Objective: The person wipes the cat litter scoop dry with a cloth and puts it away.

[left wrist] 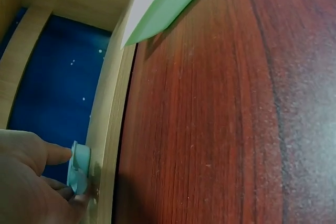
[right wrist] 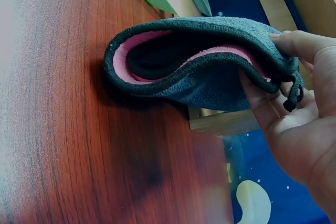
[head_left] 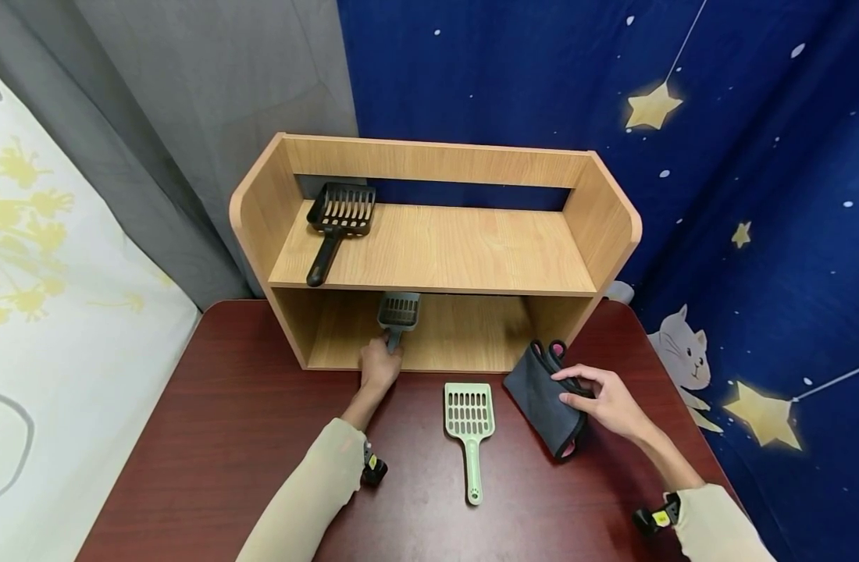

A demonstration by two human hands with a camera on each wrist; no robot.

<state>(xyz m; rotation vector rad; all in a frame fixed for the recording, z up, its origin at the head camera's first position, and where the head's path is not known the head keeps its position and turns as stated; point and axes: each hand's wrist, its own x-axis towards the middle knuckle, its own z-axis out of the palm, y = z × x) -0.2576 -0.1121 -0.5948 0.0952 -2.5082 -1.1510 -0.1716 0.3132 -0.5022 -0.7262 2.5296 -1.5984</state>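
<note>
My left hand (head_left: 380,365) grips the handle of a grey litter scoop (head_left: 394,337) inside the shelf's lower compartment, its slotted head pointing to the back. In the left wrist view, thumb and fingers close around the scoop's end (left wrist: 80,169) beside the shelf's front edge. On the right, my right hand (head_left: 605,400) pinches a folded dark grey cloth (head_left: 538,398) between thumb and fingers. Pink lining shows inside its folds in the right wrist view, where the cloth (right wrist: 210,95) stands on edge. A pale green litter scoop (head_left: 473,468) lies on the table between my hands.
A two-tier wooden shelf (head_left: 436,257) stands at the back of the dark red table (head_left: 247,437). On its upper tier, at the left, a black slotted scoop (head_left: 324,261) lies with its handle toward the front. Curtains hang behind.
</note>
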